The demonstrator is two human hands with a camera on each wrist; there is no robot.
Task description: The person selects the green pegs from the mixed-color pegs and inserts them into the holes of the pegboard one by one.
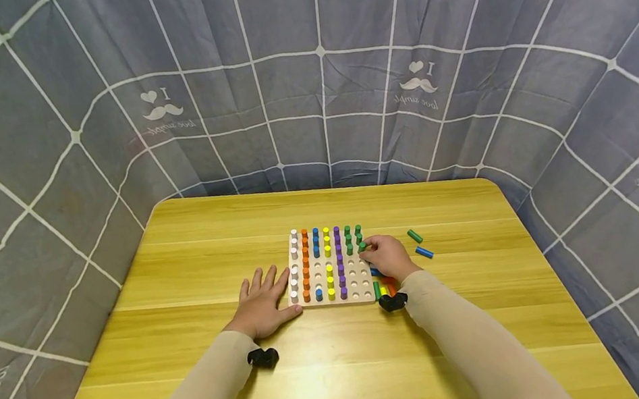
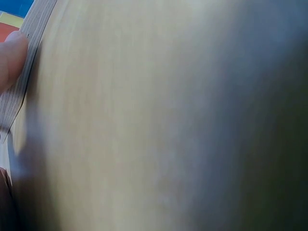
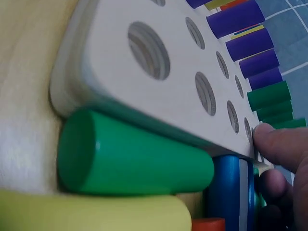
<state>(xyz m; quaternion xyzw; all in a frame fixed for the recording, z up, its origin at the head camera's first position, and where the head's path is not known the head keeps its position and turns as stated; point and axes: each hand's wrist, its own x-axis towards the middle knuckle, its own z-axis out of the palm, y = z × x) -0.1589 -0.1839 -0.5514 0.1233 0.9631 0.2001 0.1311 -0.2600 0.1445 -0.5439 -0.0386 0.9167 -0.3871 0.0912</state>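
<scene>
A wooden pegboard [image 1: 350, 299] lies on the table with rows of white, orange, blue, yellow, purple and green pegs standing in its holes. My right hand [image 1: 390, 256] is at the board's right edge and pinches a green peg [image 1: 362, 246] at one of the last-column holes. In the right wrist view the thumb [image 3: 281, 147] is by the board's holes, and the held peg is mostly hidden. My left hand [image 1: 261, 305] rests spread at the board's left side. Its thumb [image 2: 12, 57] touches the board's near edge in the left wrist view.
Loose pegs lie beside the board's right side, among them a green peg [image 3: 134, 154], a yellow peg [image 3: 96, 211] and a blue peg [image 3: 225, 187]. Farther right on the table are another green peg [image 1: 414, 236] and a blue peg [image 1: 424, 252]. Grey curtains [image 1: 292, 94] surround the table.
</scene>
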